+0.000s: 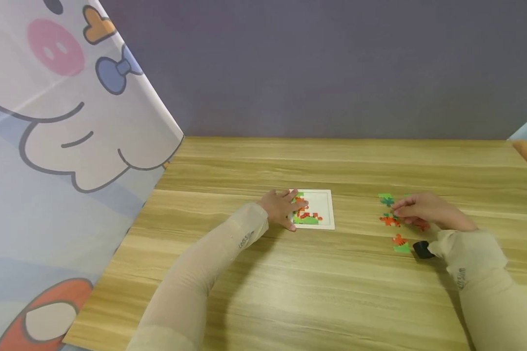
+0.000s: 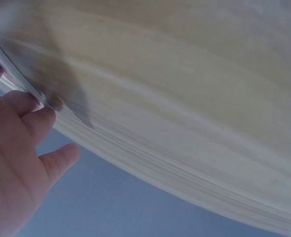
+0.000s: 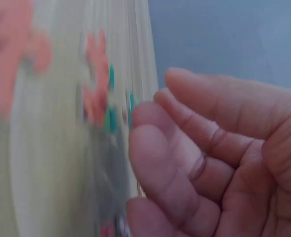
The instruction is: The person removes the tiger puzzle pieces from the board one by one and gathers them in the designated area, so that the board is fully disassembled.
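My left hand (image 1: 278, 208) rests with spread fingers on the left side of a white jigsaw tray (image 1: 332, 209). Joined orange and green puzzle pieces (image 1: 307, 220) fill its left and lower parts, partly hidden by the fingers. To the right, my right hand (image 1: 435, 210) hovers above loose jigsaw pieces, its fingers loosely bent. In the right wrist view, no piece shows between thumb and fingers of that hand (image 3: 224, 163). Near its fingertips lie a green-and-teal piece (image 1: 386, 200) and an orange striped piece (image 1: 389, 221). Another orange piece (image 1: 423, 226) is partly hidden beneath the hand.
An orange-and-green piece (image 1: 400, 243) lies nearer me, beside a black device (image 1: 422, 249) at the right wrist. All this is on a wooden table (image 1: 334, 292). A grey surface (image 1: 325, 68) rises behind it, and a cartoon-printed sheet (image 1: 70, 146) borders the left.
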`<state>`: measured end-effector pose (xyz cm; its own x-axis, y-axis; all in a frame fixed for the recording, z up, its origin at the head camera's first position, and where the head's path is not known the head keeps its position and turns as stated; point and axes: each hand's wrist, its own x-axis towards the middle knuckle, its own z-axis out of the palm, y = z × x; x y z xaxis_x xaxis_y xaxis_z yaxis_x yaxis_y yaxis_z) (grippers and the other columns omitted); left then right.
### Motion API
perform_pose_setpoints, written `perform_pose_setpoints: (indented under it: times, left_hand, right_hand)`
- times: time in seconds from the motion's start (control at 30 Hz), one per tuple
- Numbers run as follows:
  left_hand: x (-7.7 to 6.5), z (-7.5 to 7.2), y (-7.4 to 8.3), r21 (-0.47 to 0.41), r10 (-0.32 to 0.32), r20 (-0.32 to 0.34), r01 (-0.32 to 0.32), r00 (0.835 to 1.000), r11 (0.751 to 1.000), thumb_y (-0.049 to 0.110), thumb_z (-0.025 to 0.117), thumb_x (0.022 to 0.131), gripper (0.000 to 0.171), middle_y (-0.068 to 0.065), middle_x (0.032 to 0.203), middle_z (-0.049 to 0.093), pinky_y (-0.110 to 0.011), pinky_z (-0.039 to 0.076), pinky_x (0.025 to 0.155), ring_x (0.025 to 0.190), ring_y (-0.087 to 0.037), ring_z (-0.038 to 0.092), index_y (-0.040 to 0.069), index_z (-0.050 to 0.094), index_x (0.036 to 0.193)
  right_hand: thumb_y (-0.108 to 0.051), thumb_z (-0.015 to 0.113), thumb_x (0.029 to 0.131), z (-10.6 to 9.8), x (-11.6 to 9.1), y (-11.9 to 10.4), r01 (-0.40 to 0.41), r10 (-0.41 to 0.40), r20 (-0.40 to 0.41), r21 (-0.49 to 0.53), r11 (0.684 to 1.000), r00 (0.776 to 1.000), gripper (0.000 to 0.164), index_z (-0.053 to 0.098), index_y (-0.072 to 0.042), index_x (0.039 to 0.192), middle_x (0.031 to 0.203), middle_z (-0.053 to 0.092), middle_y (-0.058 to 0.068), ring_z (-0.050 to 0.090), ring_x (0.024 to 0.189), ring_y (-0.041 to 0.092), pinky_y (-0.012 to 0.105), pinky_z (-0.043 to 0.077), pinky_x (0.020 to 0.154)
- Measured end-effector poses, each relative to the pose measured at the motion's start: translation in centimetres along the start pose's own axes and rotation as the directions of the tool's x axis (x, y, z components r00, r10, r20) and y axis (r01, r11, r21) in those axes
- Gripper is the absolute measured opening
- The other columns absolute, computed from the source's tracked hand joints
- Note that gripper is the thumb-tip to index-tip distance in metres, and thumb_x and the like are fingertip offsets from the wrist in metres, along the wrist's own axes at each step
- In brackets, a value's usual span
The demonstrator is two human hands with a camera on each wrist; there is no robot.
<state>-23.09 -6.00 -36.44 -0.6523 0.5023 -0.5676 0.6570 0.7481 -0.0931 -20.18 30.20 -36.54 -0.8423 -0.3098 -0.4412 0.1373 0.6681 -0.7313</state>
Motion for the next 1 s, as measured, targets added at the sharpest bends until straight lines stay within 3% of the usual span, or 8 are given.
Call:
perform_pose_setpoints:
  times: [0.23,0.4,0.47,0.6,0.7,1.0]
  left_hand:
    - [-0.1,-0.1,0.1,0.02,-0.006,-0.003,0.006,1.0,1.0,0.062,0.051,0.086,0.089,-0.007,0.16,-0.003,-0.049,0.014,0.115,0.146,-0.021,0.004,0.033,0.002,0.155]
    - [-0.1,-0.2,0.2,0.047,-0.011,0.003,0.011,1.0,0.999,0.063,0.05,0.086,0.089,-0.007,0.16,-0.004,-0.047,0.015,0.115,0.146,-0.021,0.005,0.033,0.002,0.155]
    - [-0.1,-0.2,0.3,0.053,-0.012,0.005,0.012,1.0,0.999,0.064,0.05,0.086,0.089,-0.006,0.16,-0.004,-0.047,0.016,0.115,0.146,-0.021,0.005,0.034,0.002,0.155]
    - [-0.1,-0.1,0.3,0.049,-0.014,0.004,0.014,1.0,0.999,0.064,0.05,0.086,0.089,-0.006,0.16,-0.005,-0.047,0.016,0.115,0.146,-0.021,0.005,0.034,0.001,0.155]
    - [-0.1,-0.1,0.2,0.041,-0.008,0.002,0.008,1.0,0.999,0.064,0.05,0.086,0.089,-0.006,0.16,-0.005,-0.047,0.015,0.115,0.146,-0.021,0.004,0.034,0.001,0.155]
    - [-0.2,0.0,0.0,0.019,-0.002,-0.008,0.002,1.0,1.0,0.064,0.051,0.085,0.089,-0.006,0.16,-0.004,-0.048,0.014,0.115,0.146,-0.021,0.005,0.035,0.002,0.155]
  right_hand:
    - [-0.014,0.06,0.093,1.1,1.4,-2.0,0.097,-0.095,0.054,-0.024,0.995,0.994,0.044,0.052,0.014,0.126,0.093,0.066,0.003,0.056,0.071,0.01,0.026,0.05,0.063]
    - [-0.01,0.062,0.091,2.3,2.3,-3.2,0.144,-0.14,0.068,-0.057,0.988,0.988,0.042,0.053,0.013,0.126,0.091,0.064,0.004,0.047,0.064,0.011,0.026,0.042,0.056]
    - [-0.008,0.062,0.091,2.7,2.7,-3.7,0.147,-0.143,0.071,-0.046,0.988,0.987,0.042,0.053,0.013,0.125,0.09,0.063,0.004,0.046,0.062,0.011,0.026,0.041,0.056]
    - [-0.007,0.063,0.088,3.5,3.4,-4.8,0.168,-0.163,0.064,-0.085,0.982,0.985,0.034,0.06,0.01,0.118,0.07,0.055,-0.002,0.038,0.054,0.007,0.024,0.037,0.055]
    - [-0.008,0.067,0.085,4.2,3.9,-5.6,0.205,-0.199,0.05,-0.165,0.965,0.979,0.029,0.065,0.006,0.111,0.057,0.044,-0.004,0.031,0.049,0.006,0.023,0.032,0.051]
    - [-0.005,0.069,0.083,6.5,5.6,-8.1,0.302,-0.3,0.056,-0.318,0.899,0.952,0.017,0.07,0.002,0.098,0.061,0.046,-0.005,0.034,0.054,0.009,0.024,0.03,0.052]
